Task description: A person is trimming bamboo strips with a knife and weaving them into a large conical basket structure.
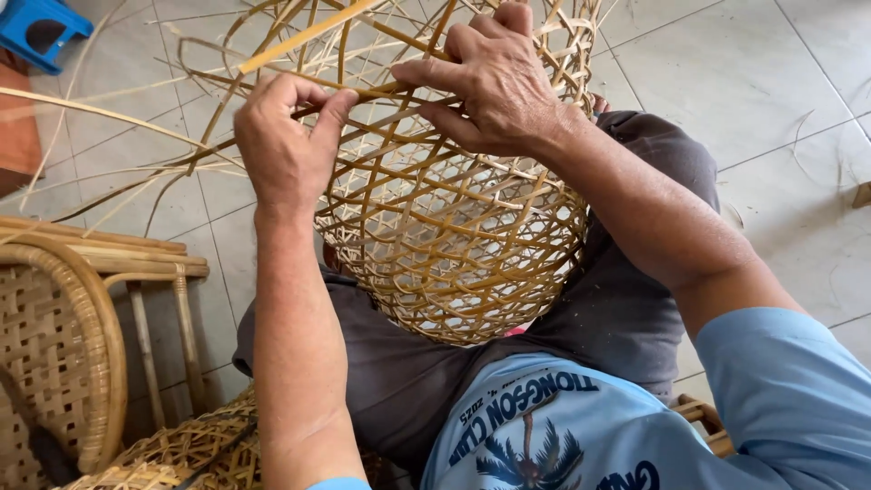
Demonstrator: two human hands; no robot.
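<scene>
Resting on the lap, between the knees: an open-weave bamboo basket [454, 236], half finished, pale yellow strips crossed in a hexagonal lattice. Long axis running near to far, tilted slightly left; rounded closed bottom pointing near, toward the body, open unfinished mouth pointing far, away across the floor. Loose strip ends fanning out from the far rim, several trailing left over the tiled floor [780, 100].

Left hand [286, 145] at the left side of the rim, thumb and forefinger pinched shut on a single flat bamboo strip [363, 93] lying across the weave left to right. Right hand [494, 86] spread over the upper wall of the basket, fingers curled through and over the lattice, thumb pressing beneath, gripping the weave; both hands close together, not touching.

To the near left, a rattan chair [63, 327] with woven panel and bent frame, and just beside it at the near edge another woven basket piece [195, 449] on the floor. At the far left corner, a blue plastic stool [36, 32]. Dark grey trousers [399, 372] under the basket, light blue shirt [581, 426] nearest.
</scene>
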